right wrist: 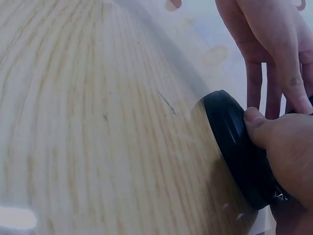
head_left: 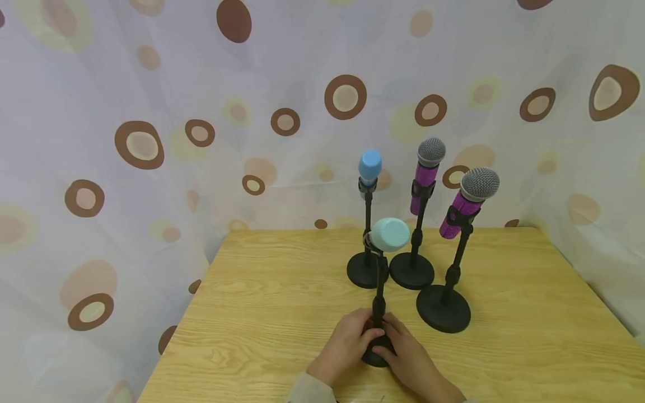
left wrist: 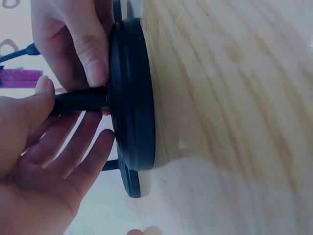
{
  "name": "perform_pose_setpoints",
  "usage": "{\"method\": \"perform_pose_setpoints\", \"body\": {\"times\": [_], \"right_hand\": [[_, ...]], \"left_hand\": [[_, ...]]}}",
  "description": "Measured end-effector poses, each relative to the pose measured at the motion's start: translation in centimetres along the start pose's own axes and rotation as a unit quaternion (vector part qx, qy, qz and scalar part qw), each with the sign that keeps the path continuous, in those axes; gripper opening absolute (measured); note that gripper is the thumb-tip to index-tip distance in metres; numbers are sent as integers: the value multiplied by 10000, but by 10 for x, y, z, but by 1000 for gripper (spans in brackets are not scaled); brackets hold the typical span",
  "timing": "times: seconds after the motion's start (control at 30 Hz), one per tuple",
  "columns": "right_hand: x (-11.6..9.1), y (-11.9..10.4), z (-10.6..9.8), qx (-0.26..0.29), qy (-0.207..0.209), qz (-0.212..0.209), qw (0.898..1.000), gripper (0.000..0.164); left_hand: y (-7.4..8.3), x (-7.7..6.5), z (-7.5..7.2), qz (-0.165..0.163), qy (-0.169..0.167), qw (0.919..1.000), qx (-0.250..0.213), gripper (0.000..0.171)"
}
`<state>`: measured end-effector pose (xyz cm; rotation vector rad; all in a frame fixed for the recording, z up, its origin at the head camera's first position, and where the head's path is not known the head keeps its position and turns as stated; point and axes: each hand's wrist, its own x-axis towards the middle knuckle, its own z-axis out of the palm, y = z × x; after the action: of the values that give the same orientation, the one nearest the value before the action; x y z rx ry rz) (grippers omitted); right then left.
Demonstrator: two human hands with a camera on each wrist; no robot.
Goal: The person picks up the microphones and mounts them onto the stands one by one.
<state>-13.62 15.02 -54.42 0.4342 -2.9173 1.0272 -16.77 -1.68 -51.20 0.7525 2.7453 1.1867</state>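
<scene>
A mint-green microphone [head_left: 390, 234] sits tilted in the clip of a black desk stand nearest me. My left hand [head_left: 347, 342] holds the lower pole of this microphone stand [head_left: 379, 307], thumb on one side and fingers on the other. My right hand [head_left: 414, 361] grips the stand low down, its thumb pressing on top of the round black base [left wrist: 132, 98]. In the right wrist view, that thumb [right wrist: 259, 128] lies on the base near its edge, and the left hand [right wrist: 274, 44] is above it. The base stands on the wooden table [head_left: 262, 313].
Behind stand a blue microphone [head_left: 370, 164] and two purple microphones with silver grilles, one further back [head_left: 426, 174] and one at right [head_left: 461, 208], all on black stands. A white curtain [head_left: 302, 56] with brown and beige spots hangs past the table's back edge.
</scene>
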Motion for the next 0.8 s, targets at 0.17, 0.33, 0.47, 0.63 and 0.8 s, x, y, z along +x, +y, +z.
{"method": "perform_pose_setpoints", "body": {"times": [0.17, 0.33, 0.47, 0.63, 0.8], "right_hand": [[0, -2, 2, -8, 13, -36, 10000, 53], [2, -2, 3, -116, 76, -87, 9999, 53], [5, 0, 5, -132, 94, -215, 9996, 53], [13, 2, 7, -137, 120, -355, 9992, 53], [23, 1, 9, -130, 247, -555, 9981, 53]], "left_hand": [[0, -2, 1, -163, 80, 9989, 438, 25], [-4, -9, -2, -99, -123, 9944, 1048, 34], [-5, -15, -7, 196, -379, 9873, 1530, 37], [-5, -19, -12, 222, -639, 9817, 1780, 54], [-10, -18, -11, 157, -447, 9812, 1873, 68]]}}
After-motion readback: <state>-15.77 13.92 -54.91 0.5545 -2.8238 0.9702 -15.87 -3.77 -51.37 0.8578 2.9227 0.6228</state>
